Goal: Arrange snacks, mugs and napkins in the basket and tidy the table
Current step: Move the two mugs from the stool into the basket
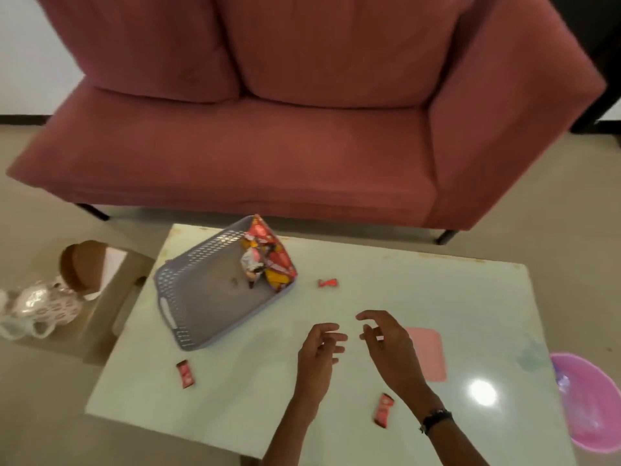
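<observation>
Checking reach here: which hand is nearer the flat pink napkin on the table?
Right. The right hand hovers just beside the flat pink napkin, overlapping its edge; the left hand is farther off.

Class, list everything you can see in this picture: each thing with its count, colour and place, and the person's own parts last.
basket: 1, grey, table's far left
snack packets: a pile, red and orange, basket's far corner
small wrapped snacks: 3, red, loose on table
napkin: 1, pink, table right
table: 1, pale
sofa: 1, dusky red, behind table
basin: 1, pink, right edge
teapot: 1, patterned white, stool at left
left hand: open, empty
right hand: open, empty
</observation>
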`<control>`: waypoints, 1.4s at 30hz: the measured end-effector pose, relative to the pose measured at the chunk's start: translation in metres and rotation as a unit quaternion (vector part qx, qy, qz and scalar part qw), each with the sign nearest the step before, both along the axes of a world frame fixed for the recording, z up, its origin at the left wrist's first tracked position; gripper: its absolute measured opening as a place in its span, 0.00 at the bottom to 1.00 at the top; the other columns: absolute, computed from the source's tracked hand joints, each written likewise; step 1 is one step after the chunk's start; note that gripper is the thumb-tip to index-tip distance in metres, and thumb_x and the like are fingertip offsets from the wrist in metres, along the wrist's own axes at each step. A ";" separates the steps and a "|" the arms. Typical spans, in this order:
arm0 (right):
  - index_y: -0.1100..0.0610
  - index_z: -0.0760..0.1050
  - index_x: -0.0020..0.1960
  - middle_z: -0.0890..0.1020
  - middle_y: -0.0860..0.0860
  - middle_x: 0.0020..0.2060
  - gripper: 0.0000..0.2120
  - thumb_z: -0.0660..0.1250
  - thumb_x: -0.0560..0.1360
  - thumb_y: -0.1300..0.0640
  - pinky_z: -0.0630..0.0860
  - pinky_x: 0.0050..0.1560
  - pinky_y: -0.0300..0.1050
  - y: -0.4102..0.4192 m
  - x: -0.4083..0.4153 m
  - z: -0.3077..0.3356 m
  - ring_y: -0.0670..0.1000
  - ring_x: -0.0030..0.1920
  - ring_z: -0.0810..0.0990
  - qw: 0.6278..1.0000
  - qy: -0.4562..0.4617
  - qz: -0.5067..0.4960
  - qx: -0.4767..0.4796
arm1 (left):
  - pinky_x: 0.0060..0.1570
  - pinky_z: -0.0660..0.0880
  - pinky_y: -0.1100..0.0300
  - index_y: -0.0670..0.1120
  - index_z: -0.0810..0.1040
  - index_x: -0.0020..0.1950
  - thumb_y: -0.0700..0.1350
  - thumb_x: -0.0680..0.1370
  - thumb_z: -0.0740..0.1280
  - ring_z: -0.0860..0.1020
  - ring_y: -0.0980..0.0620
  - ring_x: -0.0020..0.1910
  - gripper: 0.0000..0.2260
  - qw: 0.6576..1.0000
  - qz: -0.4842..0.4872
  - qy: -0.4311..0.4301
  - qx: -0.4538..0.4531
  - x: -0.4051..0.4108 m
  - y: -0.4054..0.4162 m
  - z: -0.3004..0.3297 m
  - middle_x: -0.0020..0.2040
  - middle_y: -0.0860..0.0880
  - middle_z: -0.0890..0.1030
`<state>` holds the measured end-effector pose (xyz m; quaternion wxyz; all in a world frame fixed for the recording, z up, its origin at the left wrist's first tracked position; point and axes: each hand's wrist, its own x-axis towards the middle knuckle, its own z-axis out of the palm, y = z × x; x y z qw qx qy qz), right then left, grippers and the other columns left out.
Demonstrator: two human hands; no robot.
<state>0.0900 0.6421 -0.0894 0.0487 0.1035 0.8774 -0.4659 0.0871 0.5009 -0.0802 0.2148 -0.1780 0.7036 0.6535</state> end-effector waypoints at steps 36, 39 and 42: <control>0.47 0.78 0.45 0.84 0.45 0.45 0.11 0.60 0.75 0.60 0.79 0.49 0.48 -0.593 -0.119 -0.059 0.48 0.44 0.82 0.964 -0.125 0.198 -0.123 | 0.37 0.77 0.66 0.44 0.76 0.48 0.38 0.79 0.58 0.79 0.52 0.40 0.07 0.926 0.369 0.011 -0.077 -0.075 -0.555 -0.056 0.43 0.46 0.81; 0.51 0.78 0.52 0.83 0.46 0.51 0.13 0.58 0.75 0.62 0.77 0.54 0.45 -0.644 -0.118 -0.069 0.48 0.50 0.81 0.956 -0.174 0.183 -0.150 | 0.40 0.75 0.60 0.48 0.75 0.44 0.39 0.80 0.58 0.78 0.49 0.43 0.09 0.909 0.399 0.014 -0.117 -0.079 -0.595 -0.067 0.43 0.48 0.80; 0.55 0.74 0.63 0.79 0.47 0.58 0.16 0.59 0.76 0.62 0.73 0.50 0.34 -0.682 -0.120 -0.074 0.44 0.48 0.79 0.950 -0.198 0.176 -0.165 | 0.49 0.78 0.51 0.49 0.76 0.46 0.40 0.78 0.60 0.78 0.45 0.50 0.07 0.890 0.419 0.011 -0.178 -0.085 -0.633 -0.083 0.47 0.49 0.78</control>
